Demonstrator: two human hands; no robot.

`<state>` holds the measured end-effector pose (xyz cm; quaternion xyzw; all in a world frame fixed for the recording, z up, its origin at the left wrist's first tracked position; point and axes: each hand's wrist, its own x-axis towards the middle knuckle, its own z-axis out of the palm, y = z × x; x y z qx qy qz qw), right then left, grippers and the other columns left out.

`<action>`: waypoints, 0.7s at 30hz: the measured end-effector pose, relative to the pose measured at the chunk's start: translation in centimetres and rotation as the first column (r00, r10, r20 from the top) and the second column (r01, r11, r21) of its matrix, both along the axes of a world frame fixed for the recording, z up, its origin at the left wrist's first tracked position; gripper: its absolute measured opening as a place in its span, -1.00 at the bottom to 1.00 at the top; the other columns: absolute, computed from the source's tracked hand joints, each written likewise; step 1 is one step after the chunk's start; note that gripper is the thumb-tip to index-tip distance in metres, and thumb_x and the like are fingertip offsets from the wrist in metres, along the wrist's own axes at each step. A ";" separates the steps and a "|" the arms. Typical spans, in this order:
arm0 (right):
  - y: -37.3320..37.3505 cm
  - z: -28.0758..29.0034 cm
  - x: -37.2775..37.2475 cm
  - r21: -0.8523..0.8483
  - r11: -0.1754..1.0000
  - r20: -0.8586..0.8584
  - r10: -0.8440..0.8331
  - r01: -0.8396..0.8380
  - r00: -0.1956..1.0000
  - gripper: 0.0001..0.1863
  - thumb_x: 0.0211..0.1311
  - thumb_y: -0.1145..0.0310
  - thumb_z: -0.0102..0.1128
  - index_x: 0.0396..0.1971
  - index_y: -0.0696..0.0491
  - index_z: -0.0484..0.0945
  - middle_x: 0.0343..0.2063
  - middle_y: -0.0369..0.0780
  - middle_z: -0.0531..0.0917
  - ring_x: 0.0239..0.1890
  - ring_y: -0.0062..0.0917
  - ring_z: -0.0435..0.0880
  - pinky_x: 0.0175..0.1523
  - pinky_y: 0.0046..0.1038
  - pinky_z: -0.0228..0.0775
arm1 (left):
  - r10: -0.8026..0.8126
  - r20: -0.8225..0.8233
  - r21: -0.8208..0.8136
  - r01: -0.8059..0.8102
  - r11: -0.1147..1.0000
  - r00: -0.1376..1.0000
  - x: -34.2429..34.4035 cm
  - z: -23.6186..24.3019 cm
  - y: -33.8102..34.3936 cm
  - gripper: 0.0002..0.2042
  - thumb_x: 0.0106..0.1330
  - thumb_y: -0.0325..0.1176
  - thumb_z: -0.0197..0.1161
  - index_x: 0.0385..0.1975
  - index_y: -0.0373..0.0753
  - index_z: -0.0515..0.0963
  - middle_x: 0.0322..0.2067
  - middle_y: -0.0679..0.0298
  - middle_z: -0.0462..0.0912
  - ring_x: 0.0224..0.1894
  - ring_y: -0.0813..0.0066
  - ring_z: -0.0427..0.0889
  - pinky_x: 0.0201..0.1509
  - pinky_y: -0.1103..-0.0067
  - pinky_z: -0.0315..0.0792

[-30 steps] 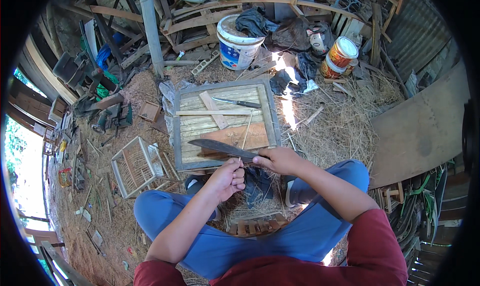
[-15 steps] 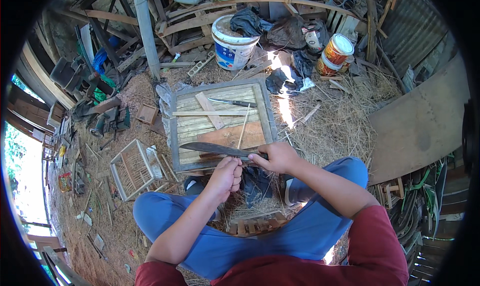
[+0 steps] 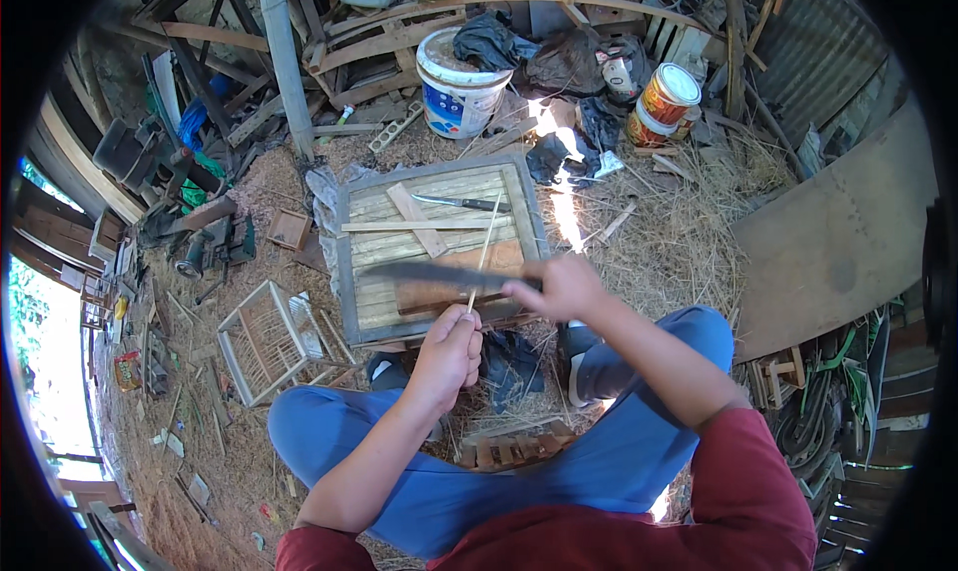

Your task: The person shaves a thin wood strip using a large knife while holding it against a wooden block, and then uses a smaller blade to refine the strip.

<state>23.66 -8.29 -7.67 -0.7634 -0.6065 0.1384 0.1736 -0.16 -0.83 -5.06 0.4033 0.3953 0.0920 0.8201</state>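
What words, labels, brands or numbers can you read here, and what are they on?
None reads clearly enough to quote.
White bucket: blue label, print too small.
Orange tub: print too small and blurred.
Red packet at the left: print too blurred.
Large knife in the right hand: blurred, no lettering visible.

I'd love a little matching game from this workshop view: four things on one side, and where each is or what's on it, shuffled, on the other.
Things:
1. Large knife
2. Thin stick
3. Small knife
4. White bucket

Places and states:
A. Has crumpled black sheeting on top
B. Held in the right hand
C. Lies on the framed board
D. Held in the left hand

Right pairs: 1-B, 2-D, 3-C, 4-A
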 end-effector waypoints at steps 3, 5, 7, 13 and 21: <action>0.6 -0.4 1.0 -0.023 0.998 0.019 -0.059 0.059 0.998 -0.27 0.40 -0.46 0.06 -0.36 -0.05 0.82 -0.57 -0.03 0.73 -0.44 -0.04 0.79 -0.26 -0.05 0.66 | -0.031 0.040 0.016 0.031 0.999 0.999 0.2 0.2 0.1 -0.83 0.76 -0.20 -0.06 -0.13 -0.05 0.39 -0.62 0.55 0.16 -0.72 0.74 0.03 -0.65 0.62 -0.07; 0.0 -0.4 -0.6 -0.014 0.999 0.020 0.049 -0.048 0.999 -0.25 0.39 -0.48 0.05 -0.36 -0.05 0.82 -0.56 -0.03 0.74 -0.41 -0.06 0.81 -0.24 -0.06 0.67 | -0.045 0.010 0.058 0.044 0.997 0.999 -0.3 0.3 -0.2 -0.84 0.76 -0.20 -0.05 -0.13 -0.05 0.38 -0.62 0.55 0.16 -0.71 0.74 0.03 -0.65 0.61 -0.06; 0.4 1.1 -0.2 -0.051 0.998 0.038 0.039 -0.037 0.998 -0.25 0.39 -0.48 0.05 -0.36 -0.05 0.82 -0.54 -0.02 0.75 -0.39 -0.06 0.82 -0.23 -0.06 0.67 | -0.042 0.020 0.057 0.041 0.998 0.999 -0.4 0.3 -0.2 -0.84 0.75 -0.20 -0.05 -0.13 -0.05 0.38 -0.62 0.55 0.16 -0.71 0.74 0.03 -0.65 0.61 -0.06; -0.1 0.7 0.6 -0.077 0.997 -0.031 -0.033 0.031 0.999 -0.27 0.38 -0.47 0.08 -0.32 -0.06 0.85 -0.50 -0.04 0.77 -0.37 -0.06 0.82 -0.19 -0.09 0.68 | -0.067 0.028 0.001 0.067 0.998 0.997 -0.5 1.0 0.0 -0.84 0.75 -0.21 -0.05 -0.14 -0.07 0.38 -0.63 0.55 0.16 -0.71 0.74 0.03 -0.65 0.61 -0.07; -0.1 -0.5 -0.6 0.108 0.989 0.101 0.086 -0.097 0.991 -0.40 0.32 -0.31 0.29 -0.51 -0.01 0.73 -0.70 -0.06 0.63 -0.59 -0.05 0.70 -0.41 -0.10 0.56 | 0.003 0.039 -0.046 -0.001 0.999 0.999 -0.4 0.7 0.7 -0.84 0.74 -0.21 -0.05 -0.16 -0.06 0.37 -0.64 0.56 0.15 -0.73 0.75 0.03 -0.65 0.61 -0.10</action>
